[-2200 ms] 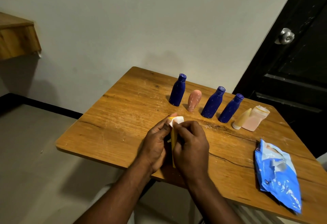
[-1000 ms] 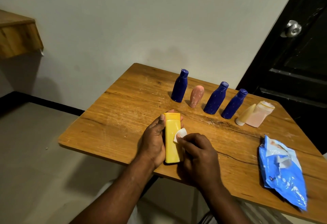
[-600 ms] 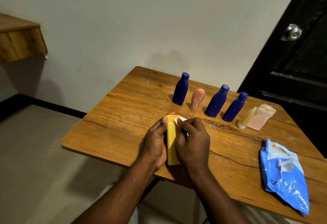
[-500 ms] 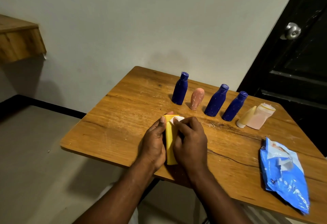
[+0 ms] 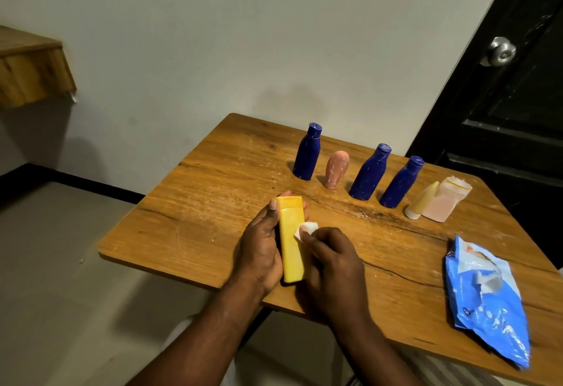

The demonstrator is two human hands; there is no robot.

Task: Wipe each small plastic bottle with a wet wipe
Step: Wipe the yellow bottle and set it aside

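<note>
While the left hand [image 5: 261,251] is gripping the yellow bottle [image 5: 291,239] above the wooden table's [image 5: 195,227] near edge, the right hand [image 5: 332,266] is pinching a folded wet wipe [image 5: 305,229] against its side.

Left grip [image 5: 259,251] curls round yellow bottle [image 5: 291,245], thumb along its side. Right grip [image 5: 332,266] pinches wipe [image 5: 307,229]. Both arms reach forward.

Home room, plain.
Wooden table [image 5: 213,202] by painted wall [image 5: 243,35], black door [image 5: 502,111] with round knob [image 5: 501,51].
</note>
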